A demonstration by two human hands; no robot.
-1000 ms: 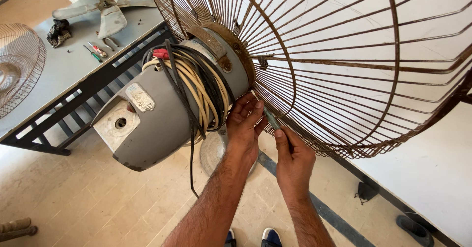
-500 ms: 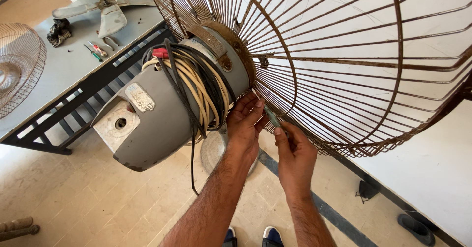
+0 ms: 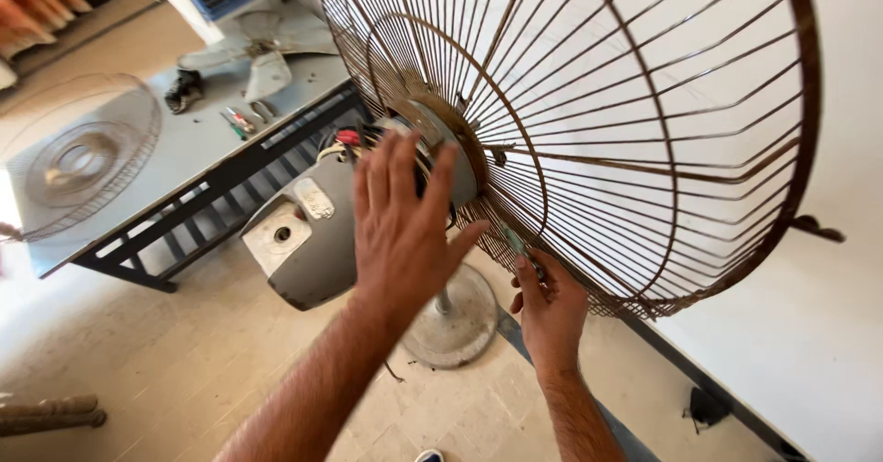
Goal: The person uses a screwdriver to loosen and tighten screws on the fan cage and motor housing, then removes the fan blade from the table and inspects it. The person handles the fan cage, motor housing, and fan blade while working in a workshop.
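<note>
**Two hands at the back of a rusty fan guard**

Nearest the camera, the left hand (image 3: 402,232) is raised with its fingers spread and loose, gripping nothing; it hangs in front of the grey, rounded metal motor housing (image 3: 308,241) of a pedestal fan, and whether the fingertips touch the housing cannot be told. The right hand (image 3: 550,310) sits lower and to the right, closed around a small slim tool with a greenish handle (image 3: 511,239), whose upper end pokes up against the lower wires of the large, rust-brown round wire fan guard (image 3: 598,122). Below and between the two forearms stands the fan's round grey metal base (image 3: 455,319) on the pale tiled floor (image 3: 120,370), with the thin pole rising from it.

The guard is mounted at the front of the motor housing and tilts toward the white wall (image 3: 809,315) on the right, filling the upper right of the view. A bundle of cables with a red piece (image 3: 348,137) lies on top of the housing, just behind the left hand.

Farther off on the left is a grey table top on a dark metal frame (image 3: 175,163). On it rest a second, lighter round wire guard (image 3: 78,159), a few small hand tools (image 3: 241,120), and pale fan blades (image 3: 253,48) near the far edge.
</note>
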